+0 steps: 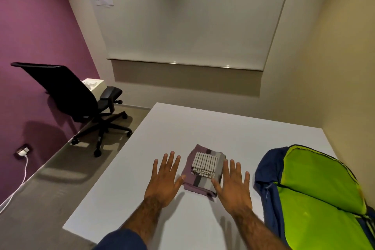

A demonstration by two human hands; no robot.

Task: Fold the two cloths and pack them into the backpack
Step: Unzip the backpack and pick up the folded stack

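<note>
A folded purple cloth with grey and black stripes (199, 185) lies on the white table (243, 134). On top of it sits a smaller folded white cloth with dark stripes (204, 164). My left hand (165, 178) is flat with fingers spread just left of the stack, its thumb at the purple cloth's left edge. On the stack's right side my right hand (233, 182) is also flat and spread, thumb touching the cloth's near right corner. A blue backpack (265, 170) lies open at the right, showing its lime green lining (316, 195).
A black office chair (81, 97) stands on the floor to the left, by the purple wall. A white charger and cable (23, 160) hang from a wall socket at the far left. The beige wall runs close along the table's right side.
</note>
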